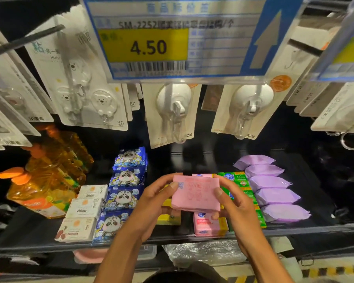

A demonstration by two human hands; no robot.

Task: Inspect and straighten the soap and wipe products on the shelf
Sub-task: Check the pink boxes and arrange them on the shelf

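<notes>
A pink soap pack [195, 193] is held up above the shelf with its printed back facing me. My left hand [155, 199] grips its left edge, thumb on the face. My right hand [231, 201] grips its right edge the same way. Beneath it, a second pink soap pack [205, 223] lies at the shelf front. Yellow packs [168, 219] sit to its left and green soap packs [239, 180] to its right. Several purple wipe packs [274, 195] form a row on the right. Blue panda wipe packs [123, 197] line up left of centre.
White soap boxes [84, 211] sit beside the panda packs, with orange liquid bottles [49, 180] at far left. Hook packages [172, 115] hang from pegs above, and a price tag reading 4.50 [149, 48] hangs close overhead. The black shelf's front edge [294, 227] runs below.
</notes>
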